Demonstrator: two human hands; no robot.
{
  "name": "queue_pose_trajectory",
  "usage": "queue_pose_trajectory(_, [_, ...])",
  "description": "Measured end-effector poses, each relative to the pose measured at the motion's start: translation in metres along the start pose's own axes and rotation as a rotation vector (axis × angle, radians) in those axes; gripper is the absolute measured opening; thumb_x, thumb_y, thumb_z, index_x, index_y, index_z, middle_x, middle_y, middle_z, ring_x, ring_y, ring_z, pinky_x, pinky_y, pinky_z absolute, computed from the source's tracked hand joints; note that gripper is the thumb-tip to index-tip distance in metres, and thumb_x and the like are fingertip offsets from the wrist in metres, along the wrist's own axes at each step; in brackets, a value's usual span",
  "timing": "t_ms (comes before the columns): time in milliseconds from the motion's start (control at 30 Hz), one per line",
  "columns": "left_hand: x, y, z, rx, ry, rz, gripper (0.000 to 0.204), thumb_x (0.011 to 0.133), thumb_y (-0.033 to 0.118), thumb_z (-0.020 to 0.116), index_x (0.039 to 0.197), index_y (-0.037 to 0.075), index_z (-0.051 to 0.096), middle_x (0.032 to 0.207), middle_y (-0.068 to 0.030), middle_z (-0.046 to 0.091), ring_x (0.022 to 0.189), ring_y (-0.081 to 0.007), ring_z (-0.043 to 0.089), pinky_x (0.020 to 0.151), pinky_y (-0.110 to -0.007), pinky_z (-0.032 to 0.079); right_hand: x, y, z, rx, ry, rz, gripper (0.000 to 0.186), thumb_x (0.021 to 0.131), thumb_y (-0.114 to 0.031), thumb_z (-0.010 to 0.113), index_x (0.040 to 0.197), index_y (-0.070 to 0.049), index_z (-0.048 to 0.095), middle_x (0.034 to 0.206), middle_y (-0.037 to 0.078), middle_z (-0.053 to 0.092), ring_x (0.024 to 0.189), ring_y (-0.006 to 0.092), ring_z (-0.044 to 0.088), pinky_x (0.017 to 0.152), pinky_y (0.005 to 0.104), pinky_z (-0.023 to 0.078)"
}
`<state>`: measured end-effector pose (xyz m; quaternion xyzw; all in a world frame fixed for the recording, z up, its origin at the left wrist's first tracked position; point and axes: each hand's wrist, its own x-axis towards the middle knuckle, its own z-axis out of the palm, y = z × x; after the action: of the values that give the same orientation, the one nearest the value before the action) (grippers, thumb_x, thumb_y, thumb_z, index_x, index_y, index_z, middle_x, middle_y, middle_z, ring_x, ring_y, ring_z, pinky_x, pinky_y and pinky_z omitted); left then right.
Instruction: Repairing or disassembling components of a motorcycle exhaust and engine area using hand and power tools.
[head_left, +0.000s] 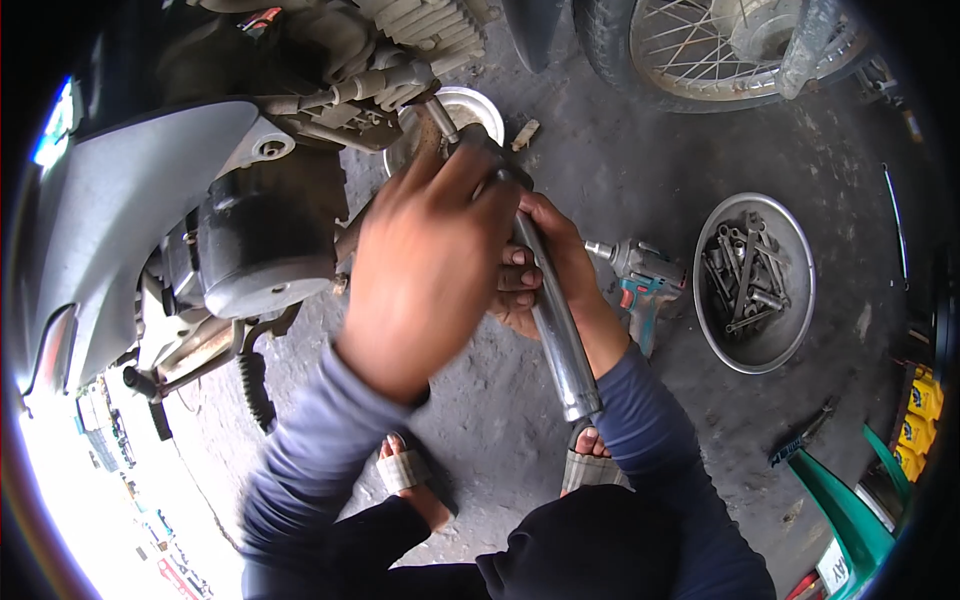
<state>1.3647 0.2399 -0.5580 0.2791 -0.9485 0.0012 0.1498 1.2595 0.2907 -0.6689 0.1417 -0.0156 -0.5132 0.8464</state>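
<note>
A long, shiny metal tube (560,345) slants in front of me, its lower end near my right forearm. It looks like a motorcycle fork leg, with a dark collar and a thinner rod (440,117) at the far end. My right hand (545,255) wraps around the tube from behind, its fingertips showing on the left side. Smeared by motion, my left hand (425,255) curls over the dark collar; its fingers partly hide that part. Just beyond both hands, a light basin (487,110) stands on the floor, partly covered by the rod.
A motorcycle with a grey panel (150,180) and dark muffler (270,235) fills the left. On the floor at right lie a teal impact wrench (648,280) and a metal bowl (808,300) holding several wrenches. A spoked wheel (690,45) lies far right; a green panel (840,500) is near right.
</note>
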Motion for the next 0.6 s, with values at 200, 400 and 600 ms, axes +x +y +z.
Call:
queue_pose_trajectory(200, [0.094, -0.047, 0.013, 0.764, -0.582, 0.667, 0.01, 0.071, 0.018, 0.063, 0.064, 0.017, 0.07, 0.08, 0.0035, 0.065, 0.103, -0.0135, 0.055, 0.089, -0.032, 0.039, 0.022, 0.006, -0.011, 0.071, -0.14, 0.061, 0.044, 0.085, -0.053, 0.061, 0.069, -0.012, 0.055, 0.056, -0.003, 0.05, 0.046, 0.01, 0.052, 0.042, 0.0242, 0.044])
queue_pose_trajectory(400, [0.101, -0.043, 0.025, 0.962, -0.601, 0.782, 0.009, 0.07, 0.019, 0.064, 0.063, 0.019, 0.069, 0.073, 0.0058, 0.065, 0.102, -0.0137, 0.055, 0.093, -0.033, 0.036, 0.023, 0.008, -0.019, 0.095, -0.094, -0.012, 0.04, 0.087, -0.046, 0.061, 0.071, -0.011, 0.05, 0.056, -0.003, 0.045, 0.045, 0.0083, 0.049, 0.042, 0.0229, 0.041])
queue_pose_trajectory(600, [0.101, -0.043, 0.023, 1.028, -0.586, 0.805, 0.01, 0.073, 0.019, 0.063, 0.065, 0.02, 0.069, 0.075, 0.0083, 0.064, 0.104, -0.0124, 0.054, 0.095, -0.033, 0.035, 0.034, 0.032, -0.021, 0.273, 0.051, -0.195, 0.043, 0.081, -0.049, 0.062, 0.063, -0.012, 0.049, 0.053, -0.003, 0.046, 0.048, 0.0088, 0.049, 0.044, 0.0219, 0.042])
